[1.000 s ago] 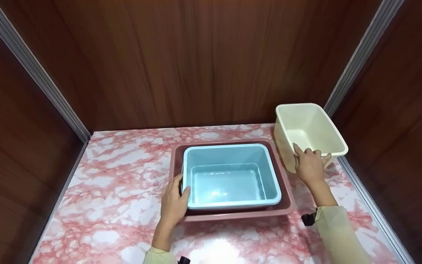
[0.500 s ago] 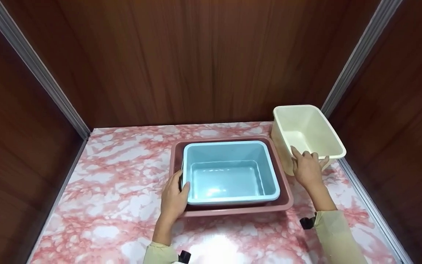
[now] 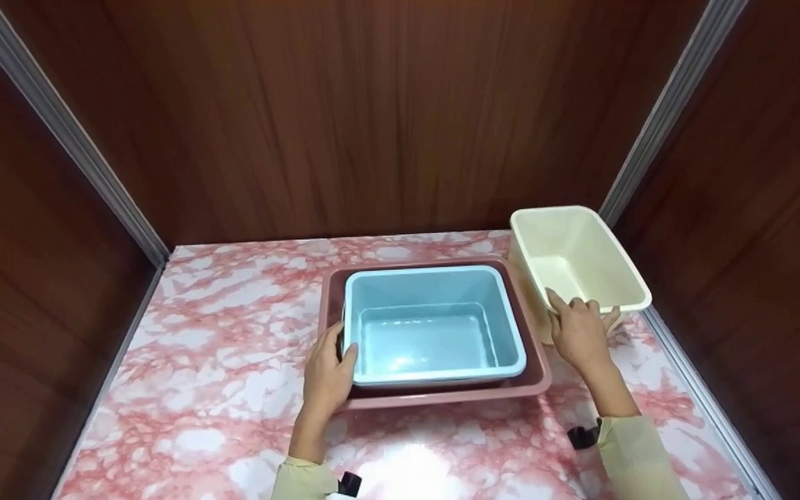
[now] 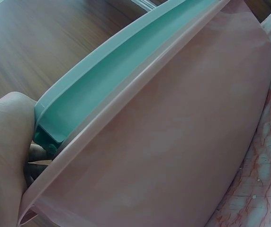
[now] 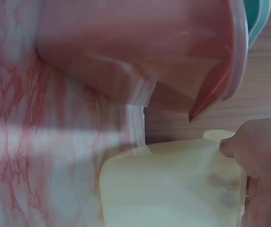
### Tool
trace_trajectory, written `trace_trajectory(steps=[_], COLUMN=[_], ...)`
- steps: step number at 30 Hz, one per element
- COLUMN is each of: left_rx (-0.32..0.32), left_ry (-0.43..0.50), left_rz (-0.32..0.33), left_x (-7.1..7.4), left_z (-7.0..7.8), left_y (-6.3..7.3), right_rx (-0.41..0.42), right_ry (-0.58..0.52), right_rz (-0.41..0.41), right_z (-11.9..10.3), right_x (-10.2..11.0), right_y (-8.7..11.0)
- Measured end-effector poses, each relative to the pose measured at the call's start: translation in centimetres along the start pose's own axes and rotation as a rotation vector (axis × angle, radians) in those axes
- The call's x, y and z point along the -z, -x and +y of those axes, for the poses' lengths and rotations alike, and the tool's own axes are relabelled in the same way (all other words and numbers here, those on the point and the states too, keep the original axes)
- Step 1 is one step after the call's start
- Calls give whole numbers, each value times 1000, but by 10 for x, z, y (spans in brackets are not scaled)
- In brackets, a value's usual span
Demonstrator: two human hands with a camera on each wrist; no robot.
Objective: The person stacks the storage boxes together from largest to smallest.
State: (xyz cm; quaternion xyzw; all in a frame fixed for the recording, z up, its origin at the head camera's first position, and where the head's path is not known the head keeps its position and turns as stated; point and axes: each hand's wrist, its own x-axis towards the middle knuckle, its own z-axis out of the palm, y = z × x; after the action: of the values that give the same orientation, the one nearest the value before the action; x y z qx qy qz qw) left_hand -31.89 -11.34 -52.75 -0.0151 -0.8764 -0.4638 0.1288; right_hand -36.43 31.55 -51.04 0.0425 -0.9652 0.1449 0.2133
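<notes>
A: What does the head view give that the wrist views do not?

B: The whole layout. A light blue rectangular plastic tub (image 3: 432, 325) sits nested inside a pink rectangular plastic tub (image 3: 442, 396), in the middle of the pink marbled bench (image 3: 219, 333). A cream rectangular plastic tub (image 3: 576, 255) stands just beside them, at the right back corner, and it looks tilted. The left hand (image 3: 327, 378) grips the near left corner of the blue tub, thumb on the rim, fingers curled down between the two tubs. The right hand (image 3: 577, 332) holds the near rim of the cream tub, fingers (image 3: 558, 303) curled over its edge.

A: And the wrist views?

B: The left wrist view shows the two rims from below, the blue one looking more green there, and a fingertip tucked under the blue rim. The right wrist view shows the cream tub's outer wall and the pink tub's corner lifted off the bench, which the head view does not make clear.

A: Any label or writing?

B: I can read none.

A: What is hidden?

B: The right thumb is mostly behind the cream tub, and both wrist views cut the hands at the frame edge.
</notes>
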Motion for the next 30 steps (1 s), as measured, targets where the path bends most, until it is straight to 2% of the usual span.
trace_trajectory(steps=[6, 16, 24, 30], left_rx=[2, -3, 17, 6], left_ry=[7, -14, -17, -15], left_rz=[0, 10, -17, 6], left_x=[1, 1, -1, 0], left_z=[0, -2, -2, -2], left_y=[0, 0, 3, 1], right_rx=[8, -33, -45, -32], right_ry=[-2, -4, -13, -9], right_rz=[26, -4, -11, -12], right_z=[-7, -13, -14, -19], right_x=[2, 5, 7, 10], right_y=[5, 19, 35, 31])
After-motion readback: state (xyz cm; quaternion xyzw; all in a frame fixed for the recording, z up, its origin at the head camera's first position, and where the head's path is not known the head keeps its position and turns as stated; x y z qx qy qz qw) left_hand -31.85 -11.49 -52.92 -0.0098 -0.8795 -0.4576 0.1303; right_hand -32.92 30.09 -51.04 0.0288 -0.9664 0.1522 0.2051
